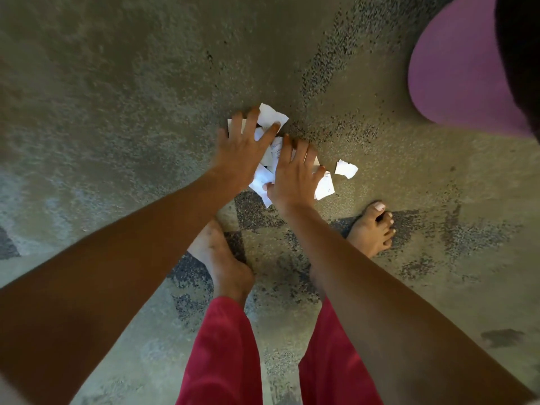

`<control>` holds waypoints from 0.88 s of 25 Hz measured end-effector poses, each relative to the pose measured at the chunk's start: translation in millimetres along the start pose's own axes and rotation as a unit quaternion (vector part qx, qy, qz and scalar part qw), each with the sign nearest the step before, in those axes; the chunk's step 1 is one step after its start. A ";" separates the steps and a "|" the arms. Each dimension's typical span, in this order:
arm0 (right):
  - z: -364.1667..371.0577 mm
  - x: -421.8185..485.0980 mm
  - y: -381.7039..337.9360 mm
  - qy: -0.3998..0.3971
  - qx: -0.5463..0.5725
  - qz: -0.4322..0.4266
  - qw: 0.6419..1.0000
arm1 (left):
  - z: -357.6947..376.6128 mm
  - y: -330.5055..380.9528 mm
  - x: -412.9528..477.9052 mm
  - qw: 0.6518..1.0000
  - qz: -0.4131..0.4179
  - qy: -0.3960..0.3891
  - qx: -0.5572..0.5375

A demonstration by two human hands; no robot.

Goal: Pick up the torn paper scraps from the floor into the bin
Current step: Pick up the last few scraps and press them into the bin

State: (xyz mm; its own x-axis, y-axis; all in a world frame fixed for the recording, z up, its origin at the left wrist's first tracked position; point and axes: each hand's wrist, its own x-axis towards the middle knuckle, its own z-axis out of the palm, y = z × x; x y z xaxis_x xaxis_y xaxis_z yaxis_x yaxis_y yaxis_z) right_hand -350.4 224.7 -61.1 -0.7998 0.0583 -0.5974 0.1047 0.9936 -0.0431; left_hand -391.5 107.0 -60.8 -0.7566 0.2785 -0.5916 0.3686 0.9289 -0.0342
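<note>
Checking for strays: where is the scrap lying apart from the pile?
Head view: the lone scrap lies on the carpet right of the right hand.

Bare carpet (pixel 131 83) lies open ahead and to my left. The purple bin (pixel 455 68) blocks the far right; my left foot (pixel 225 264) and right foot (pixel 369 232) close the near side.

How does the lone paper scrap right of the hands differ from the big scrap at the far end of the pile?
The lone scrap is smaller; the big scrap is clearly larger. The lone scrap lies apart on the carpet, touched by neither hand; the big scrap adjoins the pile, with the left hand spread over its near edge. Both are white, torn-edged and on the carpet.
</note>
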 end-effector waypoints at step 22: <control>-43.4 3.0 17.1 -0.005 0.215 -0.099 0.971 | -32.1 -8.9 -16.2 0.924 -0.106 0.006 -0.369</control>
State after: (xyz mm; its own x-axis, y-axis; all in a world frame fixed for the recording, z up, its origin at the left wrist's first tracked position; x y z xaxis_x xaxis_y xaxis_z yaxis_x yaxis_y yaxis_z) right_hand -376.6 246.1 -29.0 -0.8242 -0.1329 -0.5504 0.1885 0.8522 -0.4880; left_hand -399.8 102.1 -25.0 -0.7766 0.0708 -0.6259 -0.2527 0.8752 0.4125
